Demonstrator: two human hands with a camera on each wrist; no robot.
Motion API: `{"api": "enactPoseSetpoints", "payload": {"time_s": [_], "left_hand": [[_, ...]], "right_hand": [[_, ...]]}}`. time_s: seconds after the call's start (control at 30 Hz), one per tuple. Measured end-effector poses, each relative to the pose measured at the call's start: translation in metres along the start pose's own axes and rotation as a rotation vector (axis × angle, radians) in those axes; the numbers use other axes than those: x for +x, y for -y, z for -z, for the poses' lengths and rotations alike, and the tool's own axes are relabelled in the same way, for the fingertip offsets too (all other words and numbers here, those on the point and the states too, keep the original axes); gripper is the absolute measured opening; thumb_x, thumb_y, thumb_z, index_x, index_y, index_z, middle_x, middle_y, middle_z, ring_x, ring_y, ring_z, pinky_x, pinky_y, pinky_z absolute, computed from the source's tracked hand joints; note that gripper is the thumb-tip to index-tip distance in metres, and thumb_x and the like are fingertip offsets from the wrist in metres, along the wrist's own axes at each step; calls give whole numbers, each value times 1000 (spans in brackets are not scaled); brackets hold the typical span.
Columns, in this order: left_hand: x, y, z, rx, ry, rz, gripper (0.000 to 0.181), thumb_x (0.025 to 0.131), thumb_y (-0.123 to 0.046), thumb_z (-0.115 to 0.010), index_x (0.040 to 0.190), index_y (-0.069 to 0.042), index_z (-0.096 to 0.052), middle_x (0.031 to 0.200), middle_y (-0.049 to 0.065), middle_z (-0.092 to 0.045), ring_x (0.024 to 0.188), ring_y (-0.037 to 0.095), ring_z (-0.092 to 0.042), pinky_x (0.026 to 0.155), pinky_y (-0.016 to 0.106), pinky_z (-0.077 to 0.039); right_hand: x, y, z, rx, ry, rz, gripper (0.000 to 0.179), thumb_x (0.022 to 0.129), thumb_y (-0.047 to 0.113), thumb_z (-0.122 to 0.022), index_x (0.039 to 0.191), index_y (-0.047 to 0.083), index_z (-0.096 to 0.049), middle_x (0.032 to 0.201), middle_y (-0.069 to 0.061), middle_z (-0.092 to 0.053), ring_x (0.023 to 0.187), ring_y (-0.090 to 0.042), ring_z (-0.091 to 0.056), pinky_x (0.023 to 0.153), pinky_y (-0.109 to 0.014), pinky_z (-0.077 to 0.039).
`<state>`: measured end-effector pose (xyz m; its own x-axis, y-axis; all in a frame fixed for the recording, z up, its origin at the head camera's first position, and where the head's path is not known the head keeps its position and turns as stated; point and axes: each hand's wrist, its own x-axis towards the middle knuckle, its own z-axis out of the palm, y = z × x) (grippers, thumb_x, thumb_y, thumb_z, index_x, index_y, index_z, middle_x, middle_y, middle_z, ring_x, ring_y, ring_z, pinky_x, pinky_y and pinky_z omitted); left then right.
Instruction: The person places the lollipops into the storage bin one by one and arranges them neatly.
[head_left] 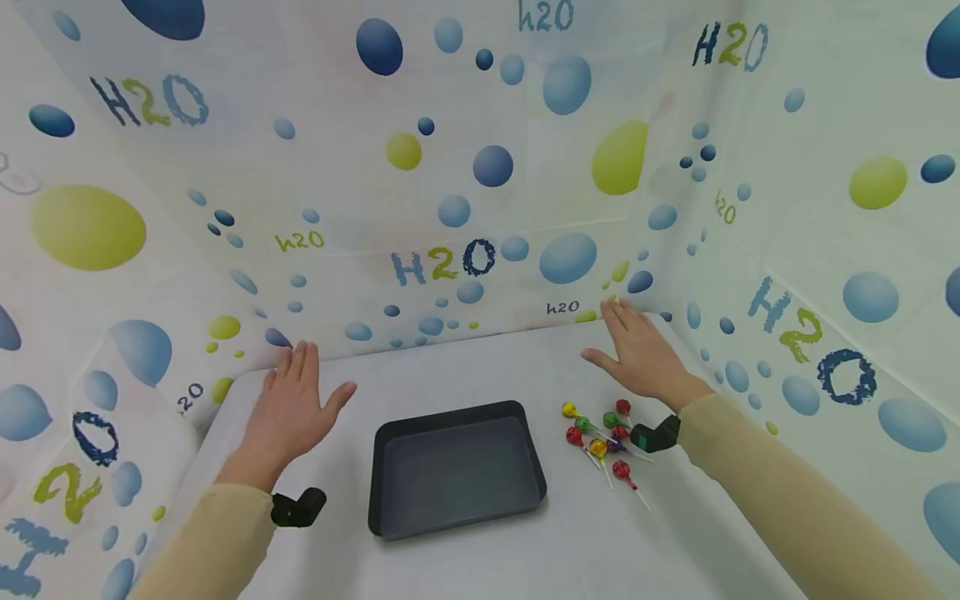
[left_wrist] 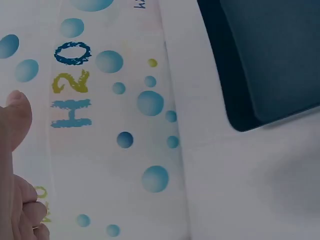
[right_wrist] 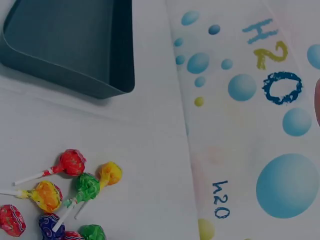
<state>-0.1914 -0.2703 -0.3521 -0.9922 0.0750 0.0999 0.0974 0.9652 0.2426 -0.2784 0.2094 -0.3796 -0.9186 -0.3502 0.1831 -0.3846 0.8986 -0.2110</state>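
1. The left hand [head_left: 292,408] is left of the middle of the head view. Its fingers are straight, its thumb sticks out, and it holds nothing.
2. The right hand [head_left: 641,350] is right of the middle. It is flat and long too, with the thumb out to the side and nothing in it. Both hands seem to hang over the white table [head_left: 465,375], but I can't tell how high.
3. The dark gray baking tray [head_left: 465,479] sits low in the middle of the head view, between the two arms. Nothing lies in it.
4. The lollipops [head_left: 597,448] lie in a small heap right of the tray, below the right hand. They are red, green, yellow and purple (one red lollipop [head_left: 621,469] pokes its stick down to the lower right). The right wrist camera [head_left: 656,433] hides a bit of the heap.
5. I think this is a waiting step: all the lollipops I can see are on the table, and no hand touches one.
6. To take one, I think the right hand would have to come down and pinch a thin stick. The sticks cross, so a neighbor could get dragged along.
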Motion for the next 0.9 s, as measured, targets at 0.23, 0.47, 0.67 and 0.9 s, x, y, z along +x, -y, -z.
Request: {"api": "enactPoseSetpoints", "payload": {"time_s": [0.23,0.47,0.67,0.9], "left_hand": [[-17,14,-44,-357,169,190,91,108,-57,-35,159,10,1,166,37,-3,153,56,-7,126,69,-13],[-45,16,-105,-676,162,326,77,111,-45,-34,160,8,-9,166,32,-18,153,49,-21,126,61,-25],[-61,9,-150,-854,146,417,61,112,-19,-40,159,10,-14,164,32,-24,152,47,-27,123,57,-35],[-79,7,-177,-1000,154,461,57,110,-5,-39,160,8,-16,165,31,-21,154,44,-23,123,54,-34]], "right_hand": [[-7,-5,-8,106,-20,-14,93,102,53,-55,162,-4,-14,170,-25,-15,158,-44,-12,129,-62,-17],[-19,-9,-17,247,-3,-63,93,103,58,-50,163,1,-10,172,-22,-9,159,-43,-9,128,-64,-15],[-25,-15,-25,290,7,-105,88,105,53,-49,164,2,-8,172,-23,-8,159,-43,-6,128,-66,-13],[-28,-19,-28,362,-74,-100,75,107,45,-49,162,2,-23,168,-24,-24,154,-47,-25,125,-65,-25]]}}
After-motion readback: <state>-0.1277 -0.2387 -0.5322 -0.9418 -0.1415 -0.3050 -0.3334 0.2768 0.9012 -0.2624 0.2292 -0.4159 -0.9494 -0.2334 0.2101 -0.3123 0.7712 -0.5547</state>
